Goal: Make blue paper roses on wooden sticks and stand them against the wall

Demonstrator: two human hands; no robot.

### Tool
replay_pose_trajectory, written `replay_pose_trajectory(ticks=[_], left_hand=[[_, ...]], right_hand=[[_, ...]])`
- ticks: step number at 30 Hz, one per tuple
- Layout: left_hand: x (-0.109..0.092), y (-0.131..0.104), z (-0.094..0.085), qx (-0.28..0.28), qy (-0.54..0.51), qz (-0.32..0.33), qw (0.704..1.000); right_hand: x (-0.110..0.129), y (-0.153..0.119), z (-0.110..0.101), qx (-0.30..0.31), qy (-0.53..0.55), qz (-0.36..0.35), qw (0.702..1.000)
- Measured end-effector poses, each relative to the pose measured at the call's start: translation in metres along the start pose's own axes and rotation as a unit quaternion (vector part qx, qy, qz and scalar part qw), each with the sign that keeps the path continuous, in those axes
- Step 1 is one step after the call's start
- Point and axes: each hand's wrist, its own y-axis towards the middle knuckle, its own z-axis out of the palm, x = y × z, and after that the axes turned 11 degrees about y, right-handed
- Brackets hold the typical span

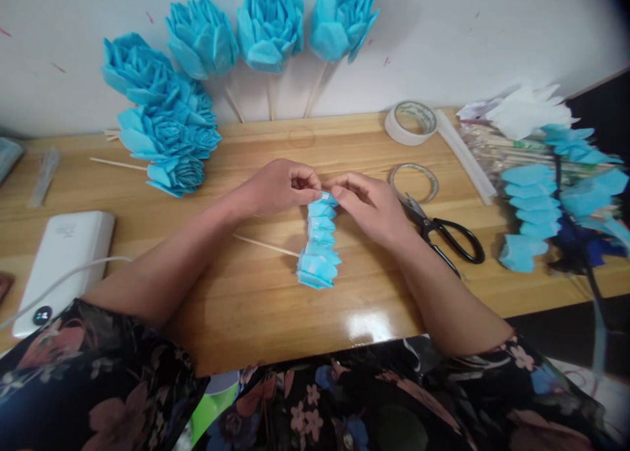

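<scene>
A pleated strip of blue paper petals [321, 231] lies on the wooden table, with its wider rolled end toward me. From that end a thin wooden stick [266, 245] points out to the left. My left hand [283, 188] pinches the far end of the strip at its left corner, where a small whitish patch shows. At the same end, my right hand [368, 205] has thumb and fingers closed on the right corner. Part of the fingertips is hidden behind the paper edge.
Blue paper flowers [172, 129] on sticks lie at back left; others lean on the wall. Scissors [438, 231], tape rolls [411, 121] and a white tube [466, 154] are right, beside more petal strips [531, 201] and bundled sticks. A white power bank [69, 260] with cable lies left.
</scene>
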Motion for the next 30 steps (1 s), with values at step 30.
replay_pose_trajectory(ticks=[30], left_hand=[[0.004, 0.001, -0.002, -0.006, 0.015, -0.045, 0.999]], right_hand=[[-0.004, 0.002, -0.005, 0.012, -0.023, 0.014, 1.0]])
